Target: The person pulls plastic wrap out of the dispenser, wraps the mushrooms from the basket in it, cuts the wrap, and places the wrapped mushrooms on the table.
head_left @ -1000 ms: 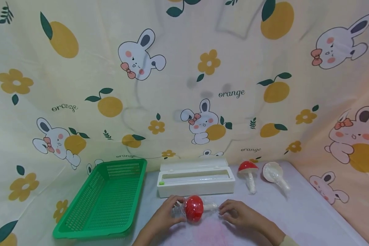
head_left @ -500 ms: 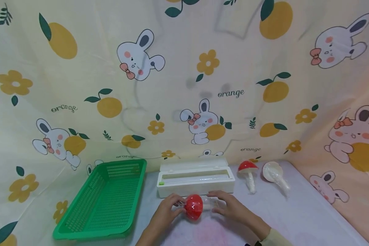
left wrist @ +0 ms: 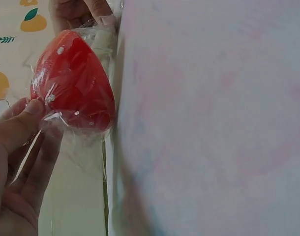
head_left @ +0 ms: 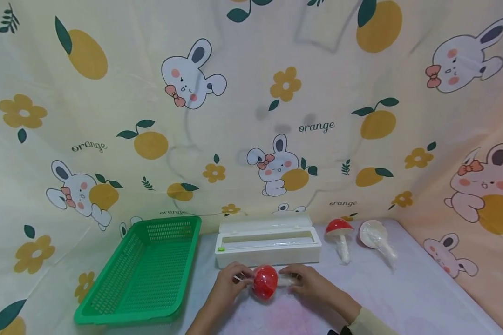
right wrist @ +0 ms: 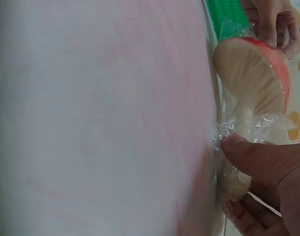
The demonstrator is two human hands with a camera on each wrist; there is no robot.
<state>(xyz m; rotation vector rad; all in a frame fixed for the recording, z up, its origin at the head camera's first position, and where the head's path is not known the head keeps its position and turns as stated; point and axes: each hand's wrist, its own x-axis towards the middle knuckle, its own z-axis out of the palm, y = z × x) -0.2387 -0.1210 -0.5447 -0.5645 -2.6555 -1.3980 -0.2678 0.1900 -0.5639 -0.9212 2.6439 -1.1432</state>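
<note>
A mushroom [head_left: 265, 283] with a red, white-dotted cap lies on its side over the table, its pale stem pointing right. Clear plastic film [right wrist: 270, 123] is wrapped loosely around it. My left hand [head_left: 228, 288] pinches the film at the top of the cap between thumb and fingers. On the other side, my right hand [head_left: 312, 286] grips the film-covered stem, the thumb lying along it in the right wrist view. The cap's pale gilled underside [right wrist: 248, 73] shows there too.
Behind the hands stands a white cling film dispenser [head_left: 268, 256] with its lid raised. A green perforated basket [head_left: 136, 320] is at left. Two more mushrooms, one upright-looking [head_left: 338, 228] and one showing its underside [head_left: 375, 235], lie at back right. A patterned cloth [head_left: 234, 116] hangs behind.
My right hand has moved left and closed onto the stem, gathering the film that stuck out there. My left hand has stayed at the cap.
</note>
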